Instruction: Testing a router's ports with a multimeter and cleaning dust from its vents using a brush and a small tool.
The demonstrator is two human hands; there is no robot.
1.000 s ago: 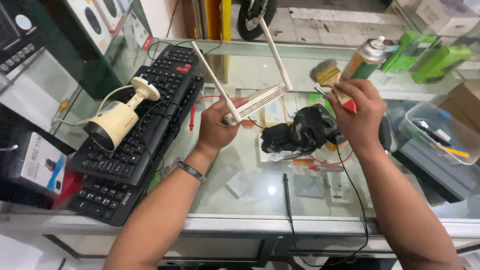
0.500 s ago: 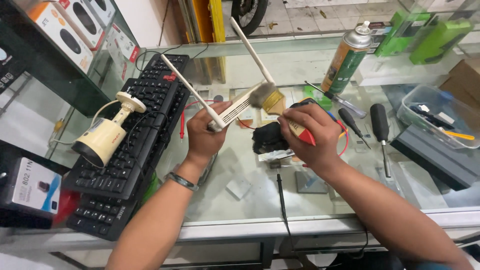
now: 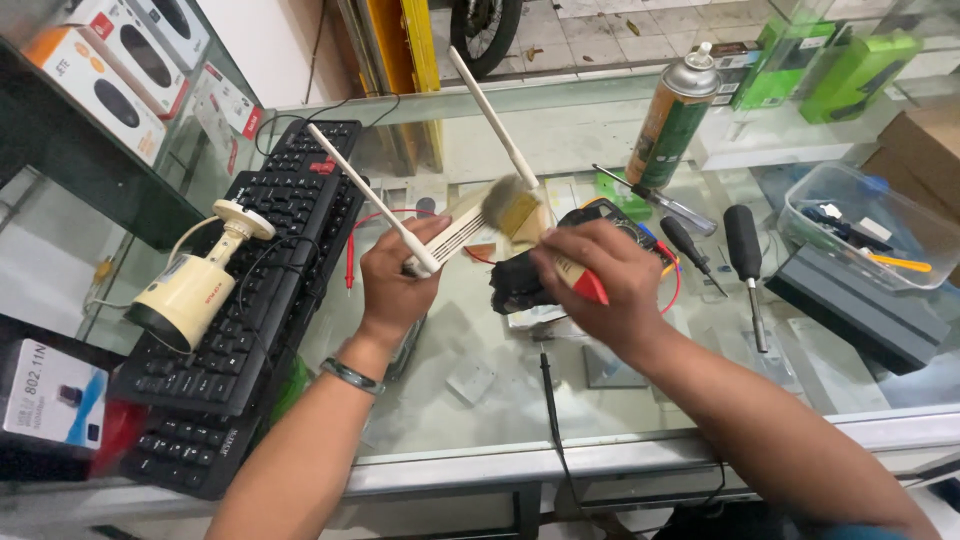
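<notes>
My left hand (image 3: 395,280) grips a white router (image 3: 462,228) with two long white antennas sticking up, held above the glass counter (image 3: 480,400). A paintbrush (image 3: 512,205) with a red handle is in my right hand (image 3: 600,280), its bristles lying on the router's top edge. Just under my right hand sits a black device (image 3: 515,285), partly hidden by the fingers.
Two black keyboards (image 3: 250,300) lie at the left with a cream security camera (image 3: 195,290) on top. A spray can (image 3: 672,120), screwdrivers (image 3: 745,260), a clear plastic tub (image 3: 860,225) and a dark box (image 3: 860,305) stand at the right. Boxes line the left shelf.
The view has shifted. My right hand brought the brush from the right onto the router's top edge. My left hand keeps holding the router.
</notes>
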